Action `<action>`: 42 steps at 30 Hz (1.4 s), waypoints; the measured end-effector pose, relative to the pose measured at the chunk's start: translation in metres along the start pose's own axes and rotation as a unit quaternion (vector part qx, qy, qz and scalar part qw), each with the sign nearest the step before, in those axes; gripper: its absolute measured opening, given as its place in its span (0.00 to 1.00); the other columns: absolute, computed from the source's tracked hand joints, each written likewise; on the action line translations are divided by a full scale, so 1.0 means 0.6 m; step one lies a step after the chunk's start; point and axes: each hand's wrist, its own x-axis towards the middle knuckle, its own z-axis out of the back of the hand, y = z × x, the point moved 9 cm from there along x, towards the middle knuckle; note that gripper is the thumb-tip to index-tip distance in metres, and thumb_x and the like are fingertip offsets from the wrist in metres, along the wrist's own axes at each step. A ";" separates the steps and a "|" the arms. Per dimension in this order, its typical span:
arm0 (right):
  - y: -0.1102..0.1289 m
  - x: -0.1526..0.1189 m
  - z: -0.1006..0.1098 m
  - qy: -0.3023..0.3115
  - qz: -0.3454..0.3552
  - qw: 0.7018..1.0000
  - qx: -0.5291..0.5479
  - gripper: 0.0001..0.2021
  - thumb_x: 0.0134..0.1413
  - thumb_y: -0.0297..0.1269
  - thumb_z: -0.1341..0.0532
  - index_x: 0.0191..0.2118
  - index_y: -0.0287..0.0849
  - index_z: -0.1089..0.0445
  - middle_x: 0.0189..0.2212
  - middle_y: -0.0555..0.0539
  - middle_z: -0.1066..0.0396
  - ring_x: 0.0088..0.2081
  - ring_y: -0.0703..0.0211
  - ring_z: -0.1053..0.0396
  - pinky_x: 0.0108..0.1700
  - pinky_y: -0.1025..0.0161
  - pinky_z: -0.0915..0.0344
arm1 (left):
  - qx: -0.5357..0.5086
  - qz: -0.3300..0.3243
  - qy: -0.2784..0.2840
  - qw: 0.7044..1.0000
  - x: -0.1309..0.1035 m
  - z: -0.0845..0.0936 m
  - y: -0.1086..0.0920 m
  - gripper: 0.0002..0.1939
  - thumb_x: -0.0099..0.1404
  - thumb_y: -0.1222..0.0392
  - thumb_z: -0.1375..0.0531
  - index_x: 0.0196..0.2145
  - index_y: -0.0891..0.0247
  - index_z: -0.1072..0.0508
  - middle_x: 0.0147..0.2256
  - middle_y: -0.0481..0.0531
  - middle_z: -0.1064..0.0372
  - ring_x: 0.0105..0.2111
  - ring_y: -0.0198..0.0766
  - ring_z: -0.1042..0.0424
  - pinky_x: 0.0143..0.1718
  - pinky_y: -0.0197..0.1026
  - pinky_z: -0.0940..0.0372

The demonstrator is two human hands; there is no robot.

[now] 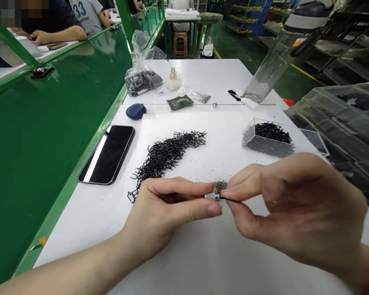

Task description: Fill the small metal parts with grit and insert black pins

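Between thumb and fingers, my left hand (169, 207) pinches a small silver metal piece (211, 196), which points to the right. My right hand (295, 209) is closed on a thin black piece (232, 200) that meets the silver piece's right end. Just behind the fingertips lies a small pile of tiny dark grains (220, 186), partly hidden by the hands. A long heap of short bent black pieces (167, 153) spreads over the white table (190, 250) beyond my left hand.
A phone (107, 155) and a blue case (135, 111) lie at left. Behind are a plastic bag (143, 82), a small bottle (172, 74) and a green packet (180, 102). At right stand a clear box (266, 139) and a tall bottle (272, 67). People sit across the green partition.
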 end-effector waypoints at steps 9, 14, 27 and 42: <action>0.004 0.004 -0.002 0.050 0.008 0.999 0.003 0.18 0.58 0.22 0.29 0.40 0.52 0.35 0.29 0.57 0.20 0.28 0.61 0.14 0.37 0.68 0.15 | 0.003 0.026 0.027 0.999 0.000 -0.005 0.005 0.15 0.48 0.61 0.10 0.31 0.51 0.07 0.30 0.45 0.11 0.29 0.31 0.13 0.36 0.24 0.20; 0.001 0.006 -0.003 0.057 0.006 0.998 0.009 0.17 0.58 0.21 0.29 0.40 0.52 0.34 0.29 0.57 0.19 0.29 0.60 0.13 0.37 0.67 0.15 | 0.002 0.023 0.025 0.999 -0.002 -0.005 0.005 0.15 0.49 0.62 0.10 0.31 0.50 0.07 0.31 0.44 0.10 0.30 0.31 0.13 0.38 0.24 0.19; -0.004 0.009 -0.001 0.058 0.013 0.998 0.028 0.19 0.56 0.19 0.28 0.40 0.51 0.31 0.32 0.56 0.17 0.30 0.57 0.13 0.37 0.64 0.13 | -0.019 0.006 0.028 0.999 -0.001 -0.006 0.005 0.15 0.51 0.63 0.11 0.31 0.51 0.07 0.32 0.43 0.10 0.32 0.33 0.10 0.40 0.27 0.16; -0.010 0.003 -0.004 0.047 0.028 0.997 0.049 0.24 0.53 0.16 0.28 0.44 0.55 0.28 0.34 0.53 0.16 0.29 0.51 0.16 0.33 0.51 0.12 | -0.036 0.009 0.042 0.998 -0.002 -0.007 0.005 0.12 0.57 0.65 0.12 0.35 0.53 0.07 0.33 0.45 0.09 0.34 0.35 0.09 0.42 0.29 0.15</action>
